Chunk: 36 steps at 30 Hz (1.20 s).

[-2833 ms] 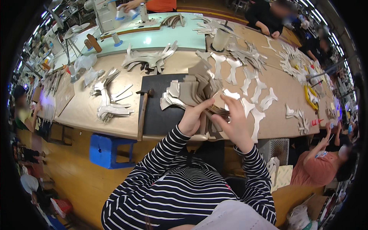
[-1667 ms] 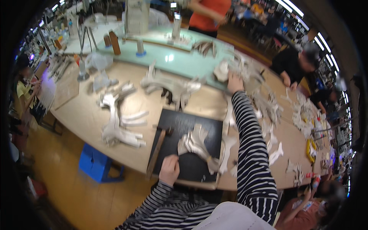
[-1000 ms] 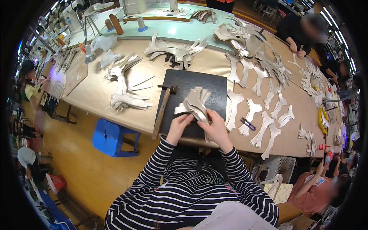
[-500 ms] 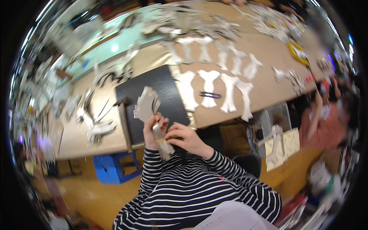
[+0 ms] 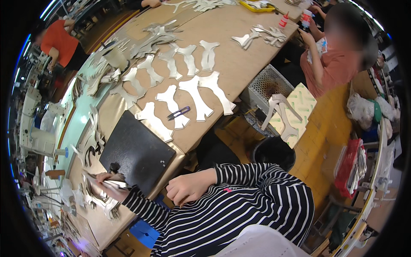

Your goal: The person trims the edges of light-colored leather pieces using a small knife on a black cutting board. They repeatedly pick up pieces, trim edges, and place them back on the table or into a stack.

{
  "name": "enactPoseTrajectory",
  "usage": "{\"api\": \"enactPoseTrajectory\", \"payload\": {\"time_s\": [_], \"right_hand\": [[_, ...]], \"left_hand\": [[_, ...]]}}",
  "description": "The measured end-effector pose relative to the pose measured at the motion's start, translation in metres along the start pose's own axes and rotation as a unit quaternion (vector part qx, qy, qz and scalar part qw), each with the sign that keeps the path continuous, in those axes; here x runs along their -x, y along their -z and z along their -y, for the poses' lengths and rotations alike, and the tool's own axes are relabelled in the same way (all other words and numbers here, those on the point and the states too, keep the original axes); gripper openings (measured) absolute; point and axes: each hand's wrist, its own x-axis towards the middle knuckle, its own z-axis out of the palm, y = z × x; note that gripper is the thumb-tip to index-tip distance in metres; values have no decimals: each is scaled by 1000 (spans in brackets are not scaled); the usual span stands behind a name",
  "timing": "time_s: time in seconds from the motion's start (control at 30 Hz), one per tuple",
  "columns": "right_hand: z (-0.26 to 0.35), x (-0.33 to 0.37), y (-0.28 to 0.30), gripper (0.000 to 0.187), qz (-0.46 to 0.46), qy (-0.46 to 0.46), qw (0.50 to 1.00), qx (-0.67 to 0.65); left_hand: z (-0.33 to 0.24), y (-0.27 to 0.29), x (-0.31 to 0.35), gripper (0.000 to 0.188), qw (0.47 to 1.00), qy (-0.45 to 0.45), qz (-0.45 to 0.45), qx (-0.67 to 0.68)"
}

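A long table (image 5: 239, 60) covered in brown paper runs from the near left to the far right. A black mat (image 5: 135, 150) lies at its near edge. To the right of the mat, pale cut pieces (image 5: 195, 96) are laid out in two rows, and small snips (image 5: 183, 110) with a purple handle rest across one of them. Beyond the rows, toward the far left, are heaped pieces (image 5: 154, 42) and a tub (image 5: 115, 59). A red bottle (image 5: 283, 20) stands near the far right end, with a yellow tray (image 5: 257, 6) farther along. At the right, a person in a salmon shirt (image 5: 334, 64) sits by a metal box (image 5: 274, 83); at the far left stands a person in an orange shirt (image 5: 62, 43). The floor (image 5: 327, 118) is yellow.

The left hand (image 5: 109, 186) reaches left past the mat, over a pile of pale strips (image 5: 100, 201) on the near left of the table. Pale material shows against its fingers, but blur and overlap mean I cannot tell whether they grasp it. The right hand (image 5: 188, 188) is held in front of the striped shirt (image 5: 231, 205), its fingers loosely bent and released, with nothing showing in them.
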Motion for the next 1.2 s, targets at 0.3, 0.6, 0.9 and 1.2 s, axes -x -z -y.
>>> {"api": "enactPoseTrajectory", "payload": {"time_s": [0.3,0.6,0.9,1.2], "right_hand": [[-36,-14,24,9,19,-237,960,148],[-52,-8,24,10,-46,-386,913,124],[-111,-79,107,23,-102,-435,867,223],[-92,-79,40,57,-180,-379,810,-410]], "left_hand": [[1,2,38,54,969,140,-2,-203],[49,-34,78,60,958,134,6,-252],[40,-22,66,45,944,85,-4,-318],[50,-13,85,38,961,20,-107,-253]]}}
